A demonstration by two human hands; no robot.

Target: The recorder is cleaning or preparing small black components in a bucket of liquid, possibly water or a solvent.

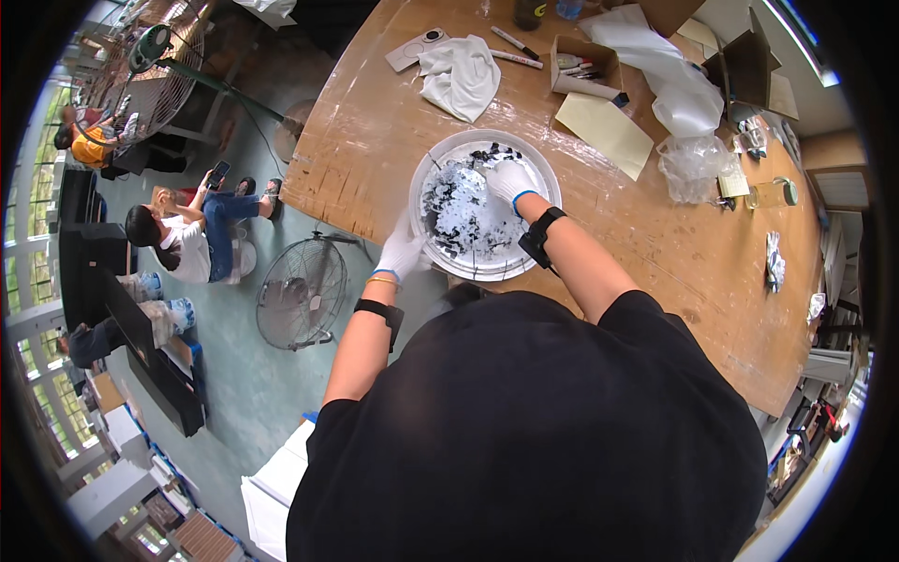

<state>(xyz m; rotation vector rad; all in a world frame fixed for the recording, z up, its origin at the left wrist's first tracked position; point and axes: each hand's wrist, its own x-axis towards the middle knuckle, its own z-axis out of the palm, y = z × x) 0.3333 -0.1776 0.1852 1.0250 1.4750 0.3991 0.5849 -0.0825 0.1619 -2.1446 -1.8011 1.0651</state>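
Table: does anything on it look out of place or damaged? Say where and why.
The table looks worn, with dark scuffs left of the tray. The cloth lies crumpled beyond the tray and the clear plastic is bunched to its right, both untidy.

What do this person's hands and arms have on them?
The left hand and right hand wear white gloves with blue edges. A black strapped-on box sits on each forearm. The left wrist also has a thin yellow-orange band. The sleeves are black and short.
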